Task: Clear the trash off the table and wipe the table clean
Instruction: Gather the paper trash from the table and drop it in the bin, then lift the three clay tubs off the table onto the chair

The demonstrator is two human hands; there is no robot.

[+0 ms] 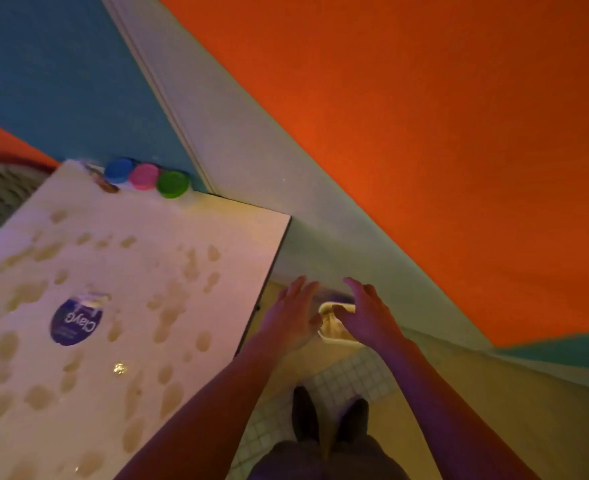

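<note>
The white table point(119, 271) fills the left of the view, covered in several brownish smudges. A round purple clay lid or label point(75, 322) lies on it, and a small shiny scrap point(119, 367) sits nearer to me. Both my hands reach past the table's right edge, above a pale bin or bag point(334, 329) on the floor. My left hand point(291, 315) is spread with straight fingers. My right hand point(364, 315) hovers beside it with fingers loosely bent, and neither hand holds anything.
Three clay tubs, blue point(119, 169), pink point(144, 176) and green point(172, 183), stand at the table's far corner beside a small wrapper point(104, 183). An orange wall point(424, 133) rises on the right. My shoes point(331, 420) stand on small white floor tiles.
</note>
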